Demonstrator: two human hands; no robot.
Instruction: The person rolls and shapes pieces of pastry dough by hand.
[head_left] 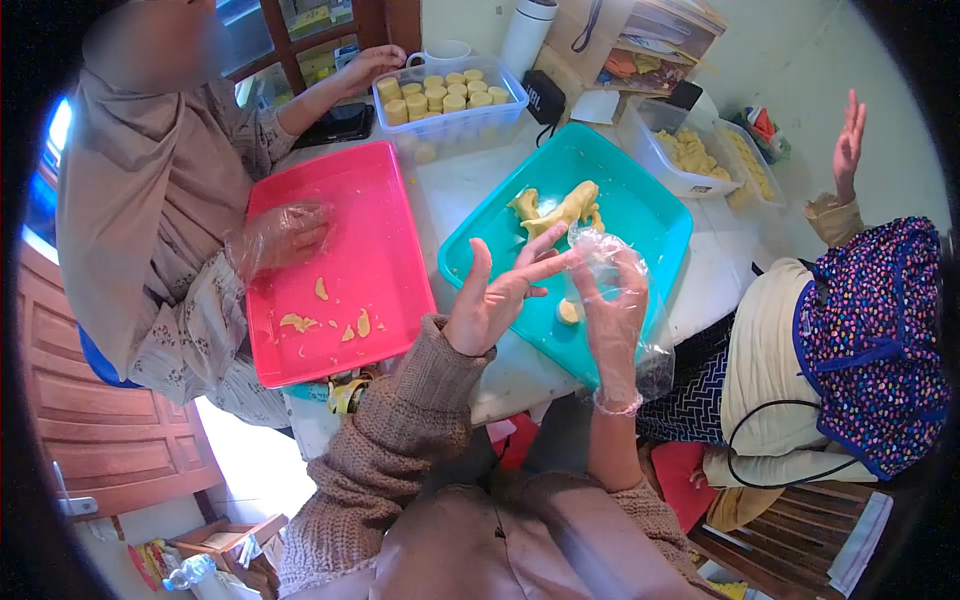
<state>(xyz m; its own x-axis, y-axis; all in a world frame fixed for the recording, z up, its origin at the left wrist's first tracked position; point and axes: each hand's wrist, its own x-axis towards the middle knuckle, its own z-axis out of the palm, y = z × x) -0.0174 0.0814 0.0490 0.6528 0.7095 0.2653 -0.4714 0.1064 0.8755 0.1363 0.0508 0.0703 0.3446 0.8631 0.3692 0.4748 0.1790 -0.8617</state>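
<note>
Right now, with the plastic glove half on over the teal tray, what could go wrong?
The loose plastic glove on the right hand bunches at the wrist; tugging with the bare left hand could tear it or slip it off. The small dough piece lies near the teal tray edge, right under the hands, and might get knocked off. The bare left hand could also touch the dough.

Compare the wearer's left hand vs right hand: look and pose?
The left hand is bare; the right hand is inside a clear plastic glove that bunches loosely at the wrist. The left hand's fingers spread and reach toward the glove's top edge; the right hand points fingers up, fairly straight. Both hover above the near edge of the teal tray, palms open, holding no dough.
</note>
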